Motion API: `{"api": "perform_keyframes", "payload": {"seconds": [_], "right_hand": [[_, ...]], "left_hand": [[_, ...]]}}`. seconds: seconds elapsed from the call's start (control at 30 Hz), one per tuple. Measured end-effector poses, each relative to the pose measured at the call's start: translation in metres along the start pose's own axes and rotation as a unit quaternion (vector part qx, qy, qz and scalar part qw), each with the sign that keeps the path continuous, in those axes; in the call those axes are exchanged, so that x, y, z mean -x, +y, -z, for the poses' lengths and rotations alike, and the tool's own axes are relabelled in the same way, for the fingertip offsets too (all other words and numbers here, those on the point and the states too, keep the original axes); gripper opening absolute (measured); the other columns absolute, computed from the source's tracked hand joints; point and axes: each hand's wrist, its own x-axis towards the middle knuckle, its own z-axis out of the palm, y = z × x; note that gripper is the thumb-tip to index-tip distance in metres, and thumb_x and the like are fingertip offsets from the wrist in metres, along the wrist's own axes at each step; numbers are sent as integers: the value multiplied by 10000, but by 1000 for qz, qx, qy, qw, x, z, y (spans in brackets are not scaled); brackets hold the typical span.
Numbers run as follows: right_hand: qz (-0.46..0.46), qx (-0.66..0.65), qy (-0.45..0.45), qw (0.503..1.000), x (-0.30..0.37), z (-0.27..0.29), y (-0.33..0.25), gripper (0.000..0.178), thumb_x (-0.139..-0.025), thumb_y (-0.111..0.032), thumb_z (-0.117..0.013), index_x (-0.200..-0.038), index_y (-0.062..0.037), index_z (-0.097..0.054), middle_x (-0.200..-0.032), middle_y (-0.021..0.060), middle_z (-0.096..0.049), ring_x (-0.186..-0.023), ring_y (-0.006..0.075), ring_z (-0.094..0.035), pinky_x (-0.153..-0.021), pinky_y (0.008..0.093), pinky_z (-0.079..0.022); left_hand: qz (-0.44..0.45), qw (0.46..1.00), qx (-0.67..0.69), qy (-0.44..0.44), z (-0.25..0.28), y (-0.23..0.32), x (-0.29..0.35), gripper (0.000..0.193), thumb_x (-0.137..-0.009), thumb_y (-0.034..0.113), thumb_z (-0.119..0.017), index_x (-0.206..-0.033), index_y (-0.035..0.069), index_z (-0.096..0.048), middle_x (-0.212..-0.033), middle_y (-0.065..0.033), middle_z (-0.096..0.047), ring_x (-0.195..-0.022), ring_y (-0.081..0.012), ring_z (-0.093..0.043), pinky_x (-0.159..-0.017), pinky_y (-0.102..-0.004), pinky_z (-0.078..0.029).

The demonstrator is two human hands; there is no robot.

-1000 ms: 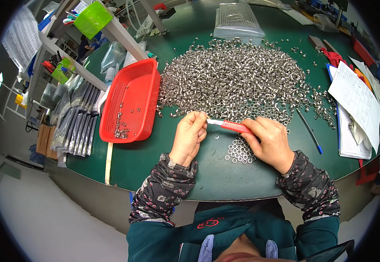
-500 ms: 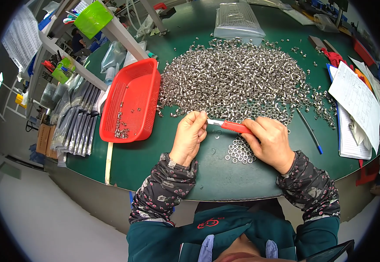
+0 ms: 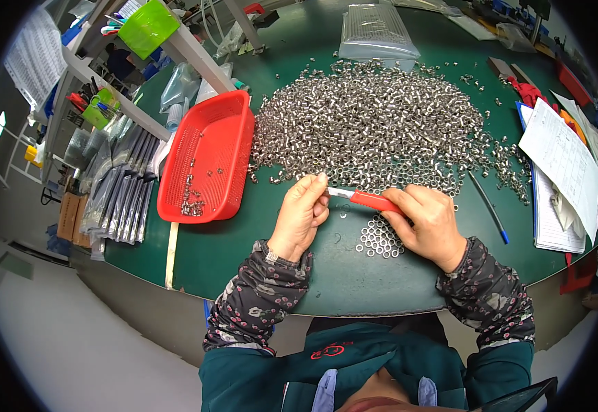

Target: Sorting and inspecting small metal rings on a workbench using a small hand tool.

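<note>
Blue pen (image 3: 489, 208) right of the pile; white papers (image 3: 561, 161) at far right; green bin (image 3: 149, 26) top left

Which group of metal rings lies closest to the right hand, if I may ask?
The small flat cluster of rings beside the right hand, separate from the big heap.

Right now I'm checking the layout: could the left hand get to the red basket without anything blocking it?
Probably yes. The left hand rests on the green table just right of the red basket, with only bare tabletop between them, though its fingers meet the red-handled tool.
</note>
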Motion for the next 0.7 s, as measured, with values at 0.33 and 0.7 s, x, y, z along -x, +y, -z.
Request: {"api": "perform_keyframes", "payload": {"seconds": [0.33,0.7], "right_hand": [[-35,-77,2,996,2,-1,1,157,-670,-126,-632,-804,-62,-581,-581,56,-512,-483,211,-522,-426,311,-403],[-61,-98,0,993,3,-4,3,149,-674,-128,-629,-796,-53,-589,-599,68,-534,-488,212,-531,-437,309,-412]], "left_hand": [[5,999,36,-22,-3,3,0,136,-857,173,-468,-794,53,-478,-679,-5,-438,-466,-35,-353,-344,-146,-238],[-1,997,34,-68,2,0,-3,94,-867,137,-447,-851,52,-481,-664,-19,-460,-448,-31,-318,-341,-141,-229]]}}
